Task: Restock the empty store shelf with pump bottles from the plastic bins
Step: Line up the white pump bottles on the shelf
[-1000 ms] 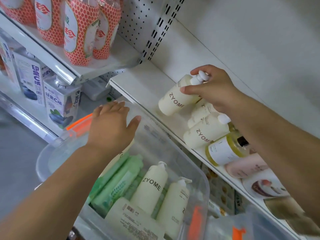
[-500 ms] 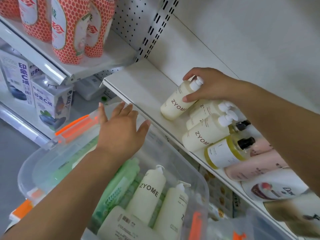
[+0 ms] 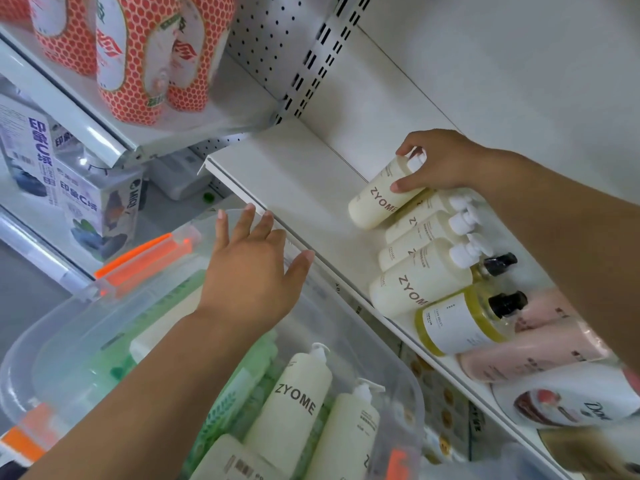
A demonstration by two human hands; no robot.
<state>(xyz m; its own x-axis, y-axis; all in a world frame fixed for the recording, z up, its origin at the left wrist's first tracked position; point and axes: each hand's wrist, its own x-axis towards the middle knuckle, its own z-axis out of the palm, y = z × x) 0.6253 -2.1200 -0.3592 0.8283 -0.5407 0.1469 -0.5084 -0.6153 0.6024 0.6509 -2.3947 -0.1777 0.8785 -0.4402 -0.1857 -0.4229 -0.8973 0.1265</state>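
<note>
Head view: right hand (image 3: 446, 164) grips a bottle (image 3: 375, 200) by its neck on the shelf (image 3: 294, 181) beside the row (image 3: 419, 275), so best seat its base flat, label outward, before letting go; left hand (image 3: 249, 271) hovers spread over the bin (image 3: 417, 393).

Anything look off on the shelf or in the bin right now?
No spill or damage shows. Only the cream ZYOME bottle gripped near its pump by the right hand leans more steeply than the row of cream bottles beside it, so it looks not yet squared up.
</note>
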